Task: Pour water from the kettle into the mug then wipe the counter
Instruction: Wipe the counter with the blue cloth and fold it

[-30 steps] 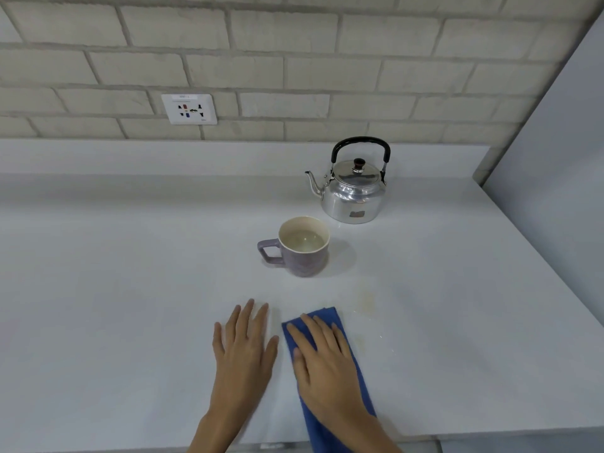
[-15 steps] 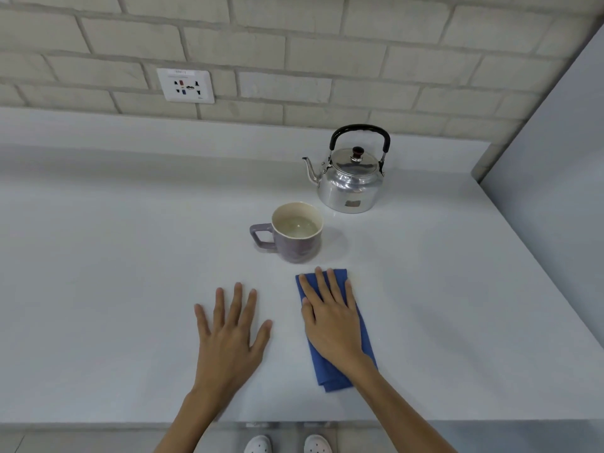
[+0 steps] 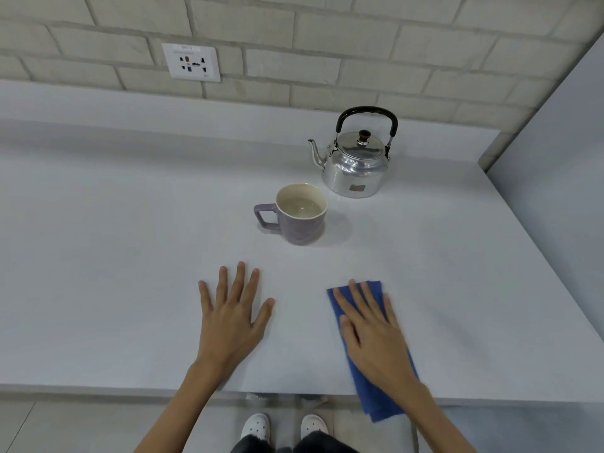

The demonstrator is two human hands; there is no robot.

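The kettle [image 3: 354, 166] was a shiny silver one with a black arched handle and a dark knob on the lid, spout aimed left, parked upright at the back right of the table [image 3: 114, 256]. Just in front of it and a bit left stood the mug [image 3: 299, 217], purple outside, cream inside, handle sticking out left, with water sitting in the bottom of it.

The right hand [image 3: 376, 335] lay flat on a blue cloth [image 3: 379, 400], fingers stretched out and pressing it down (no pinching, just palm on fabric). The left hand [image 3: 233, 318] was flat on the bare table too, fingers spread wide, holding nothing.

Compared with half a second before, the cloth and right hand had slid to the right and back toward the near edge, away from the mug, so there was now a clear gap between the two hands. The left hand barely shifted.

The cloth's near end hung over the table edge, and most of its middle was hidden under the hand. The right hand looked a little smeared. White shoes [image 3: 258, 426] showed on the floor below.
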